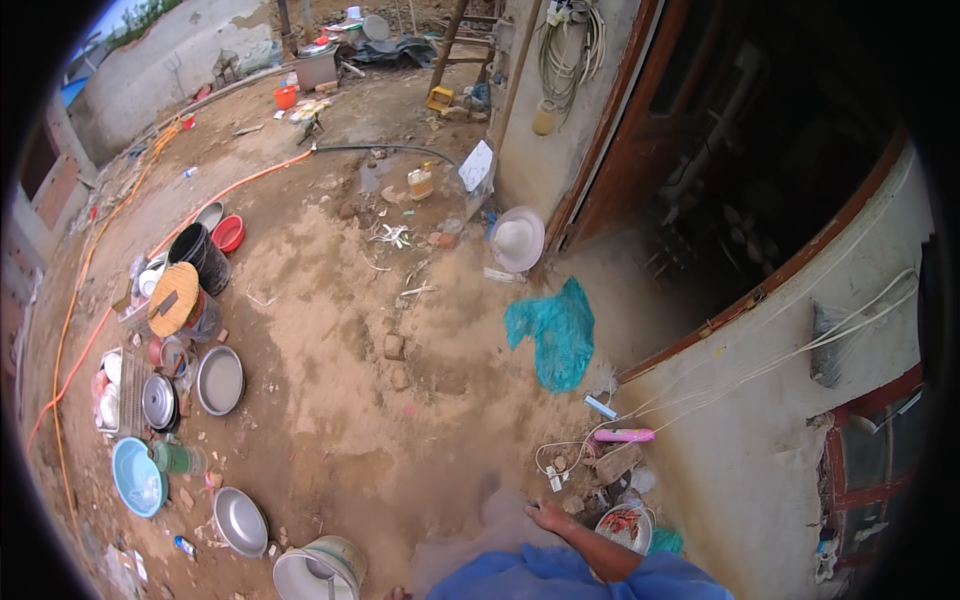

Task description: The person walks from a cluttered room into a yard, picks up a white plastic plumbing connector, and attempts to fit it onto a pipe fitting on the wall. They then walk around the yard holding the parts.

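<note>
My right hand (546, 515) reaches in at the lower middle, its bare forearm coming from a blue garment (510, 578). Its fingers look curled in, at the edge of a blurred greyish-mauve thing (470, 545) that may be cloth; what they hold, if anything, I cannot make out. Of my left hand (398, 593) only a sliver of skin shows at the lower edge, its fingers hidden. Closest to the right forearm is a white bucket (608, 528) with reddish stuff inside. On the left, a pale bucket (322, 572) stands near the lower edge.
Metal basins (240, 522), a blue basin (138, 478), a dark bucket (200, 256) and a round woven lid (174, 300) line the left. Orange hoses (230, 185) cross the dirt. A teal mesh bag (556, 335) lies before the doorway (700, 200); rubble and a pink cylinder (624, 435) sit by the wall.
</note>
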`<state>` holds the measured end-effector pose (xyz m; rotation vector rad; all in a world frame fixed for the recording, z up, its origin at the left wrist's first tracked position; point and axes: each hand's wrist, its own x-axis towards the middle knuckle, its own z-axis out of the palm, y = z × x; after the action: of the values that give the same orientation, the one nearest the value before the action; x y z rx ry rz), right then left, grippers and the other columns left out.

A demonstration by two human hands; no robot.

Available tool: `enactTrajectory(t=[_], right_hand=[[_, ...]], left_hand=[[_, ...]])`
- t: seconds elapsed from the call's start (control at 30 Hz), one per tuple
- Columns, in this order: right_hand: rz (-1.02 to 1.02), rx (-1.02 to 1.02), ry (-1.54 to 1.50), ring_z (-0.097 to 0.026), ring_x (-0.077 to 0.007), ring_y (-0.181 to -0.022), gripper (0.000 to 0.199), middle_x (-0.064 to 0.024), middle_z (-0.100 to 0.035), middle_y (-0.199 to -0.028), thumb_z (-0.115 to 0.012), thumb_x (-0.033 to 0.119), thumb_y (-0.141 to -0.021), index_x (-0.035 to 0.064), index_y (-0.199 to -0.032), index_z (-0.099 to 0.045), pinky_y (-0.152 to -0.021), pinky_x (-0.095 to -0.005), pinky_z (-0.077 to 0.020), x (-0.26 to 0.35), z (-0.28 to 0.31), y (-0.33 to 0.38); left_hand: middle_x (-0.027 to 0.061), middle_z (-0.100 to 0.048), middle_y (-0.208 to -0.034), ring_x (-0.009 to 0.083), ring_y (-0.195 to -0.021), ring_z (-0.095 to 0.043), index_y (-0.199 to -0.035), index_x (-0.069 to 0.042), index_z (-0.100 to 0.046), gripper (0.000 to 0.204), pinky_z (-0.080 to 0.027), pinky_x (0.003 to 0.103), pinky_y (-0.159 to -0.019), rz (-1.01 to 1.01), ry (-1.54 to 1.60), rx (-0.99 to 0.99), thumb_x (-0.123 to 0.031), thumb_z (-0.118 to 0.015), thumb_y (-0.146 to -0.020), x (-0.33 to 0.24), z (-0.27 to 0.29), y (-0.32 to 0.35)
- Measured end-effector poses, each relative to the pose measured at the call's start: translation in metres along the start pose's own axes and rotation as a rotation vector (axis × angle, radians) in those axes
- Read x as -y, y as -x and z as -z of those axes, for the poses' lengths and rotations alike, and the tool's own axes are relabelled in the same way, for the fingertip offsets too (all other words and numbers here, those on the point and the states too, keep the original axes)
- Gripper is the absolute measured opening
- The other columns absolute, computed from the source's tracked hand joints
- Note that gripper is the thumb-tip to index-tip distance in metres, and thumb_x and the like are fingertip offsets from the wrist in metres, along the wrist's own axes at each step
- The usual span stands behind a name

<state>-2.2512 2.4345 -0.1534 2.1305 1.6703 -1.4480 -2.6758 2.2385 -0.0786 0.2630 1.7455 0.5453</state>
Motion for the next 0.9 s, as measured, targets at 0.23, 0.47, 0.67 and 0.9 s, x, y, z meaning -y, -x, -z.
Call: enactTrajectory(t=[0.23, 0.47, 0.67, 0.9], right_hand=[[-0.103, 0.045, -0.034, -0.059, -0.0400, -0.119, 0.064, -0.0273, -0.062, -0.124, -0.054, 0.054, -0.090, 0.0019, -0.127, -0.059, -0.101, -0.0447, -0.0451, 0.001, 0.048, -0.045], [-0.102, 0.019, 0.003, -0.058, -0.0380, -0.121, 0.063, -0.0255, -0.062, -0.127, -0.054, 0.053, -0.091, 0.0016, -0.127, -0.061, -0.103, -0.0433, -0.0440, 0.032, 0.079, -0.100], [-0.166, 0.014, -0.038, -0.056, -0.0379, -0.124, 0.065, -0.0236, -0.060, -0.131, -0.054, 0.053, -0.091, 0.0022, -0.132, -0.058, -0.105, -0.0428, -0.0427, 0.099, 0.108, -0.146], [-0.114, -0.014, -0.072, -0.060, -0.0419, -0.116, 0.065, -0.0285, -0.063, -0.120, -0.055, 0.052, -0.091, -0.0017, -0.127, -0.058, -0.101, -0.0446, -0.0455, 0.153, 0.130, -0.196]], left_hand=[[0.0164, -0.069, -0.097, 0.0245, -0.079, -0.065, -0.125, 0.001, -0.058, 0.050, -0.054, 0.039, -0.069, -0.021, 0.018, -0.017, -0.043, -0.050, -0.102, -0.073, -0.024, -0.052], [0.0154, -0.070, -0.096, 0.0236, -0.078, -0.064, -0.129, 0.000, -0.055, 0.050, -0.054, 0.039, -0.067, -0.038, -0.010, 0.031, -0.041, -0.051, -0.101, -0.142, -0.027, -0.112], [0.0146, -0.070, -0.096, 0.0228, -0.076, -0.064, -0.131, 0.000, -0.052, 0.051, -0.054, 0.038, -0.066, -0.051, -0.058, 0.078, -0.040, -0.052, -0.100, -0.211, -0.008, -0.180], [0.0137, -0.070, -0.096, 0.0219, -0.074, -0.064, -0.135, 0.000, -0.049, 0.052, -0.054, 0.038, -0.064, -0.075, -0.099, 0.109, -0.039, -0.053, -0.100, -0.290, 0.023, -0.247]])
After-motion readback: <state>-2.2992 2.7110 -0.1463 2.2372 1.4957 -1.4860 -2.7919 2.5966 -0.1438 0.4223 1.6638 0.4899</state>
